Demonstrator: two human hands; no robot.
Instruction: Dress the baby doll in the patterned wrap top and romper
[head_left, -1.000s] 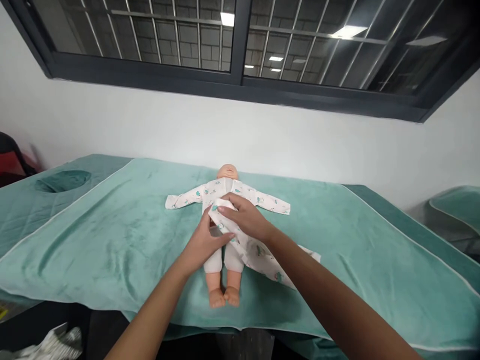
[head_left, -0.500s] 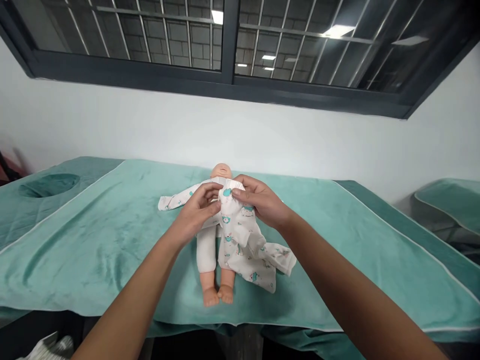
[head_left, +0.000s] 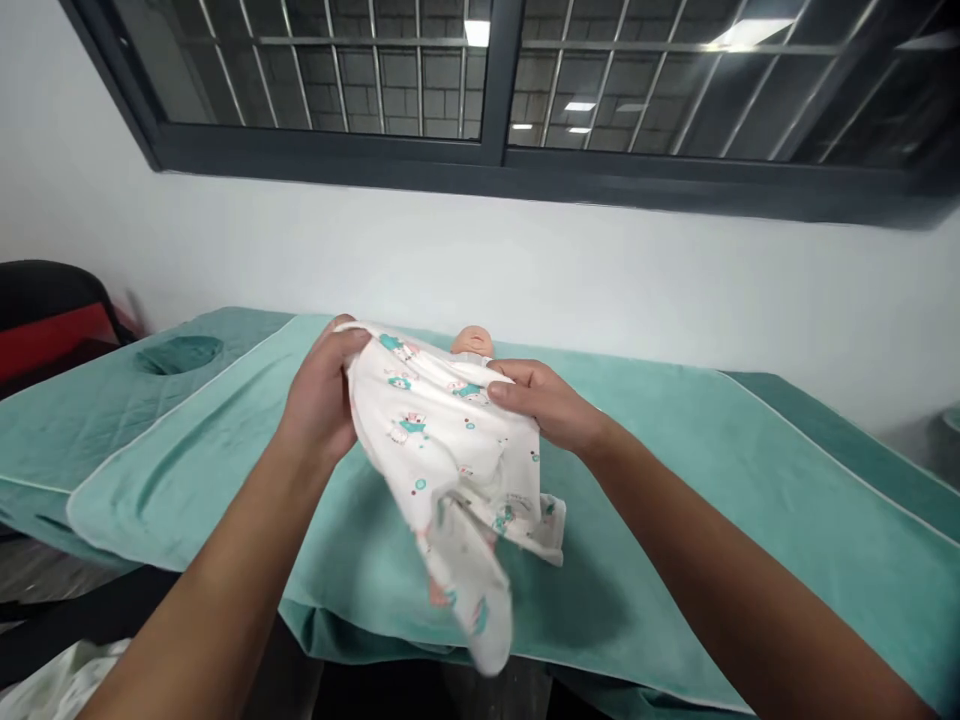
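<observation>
A white baby garment point(head_left: 442, 410) printed with small teal and pink figures is stretched between my two hands over the bed. My left hand point(head_left: 324, 390) grips its upper left corner, fingers closed on the edge. The upper right edge is pinched between the thumb and fingers of my right hand point(head_left: 544, 403). One tube-like part of the cloth hangs down, blurred by motion, and a shorter cuffed end sticks out to the right. Behind the garment a baby doll point(head_left: 472, 340) lies on its back; its head shows above the cloth and part of a foot below, the rest being hidden.
A teal sheet point(head_left: 660, 480) covers the bed, which has a face hole point(head_left: 180, 354) at its left end. A white wall and a dark-framed window point(head_left: 495, 90) stand behind. At lower left lies a pale printed cloth point(head_left: 64, 680); a black and red chair point(head_left: 56, 320) is beyond the bed.
The garment has been lifted and spread out in front of the doll, hiding most of it. My left hand has moved left and up with one corner. The view has shifted somewhat to the left.
</observation>
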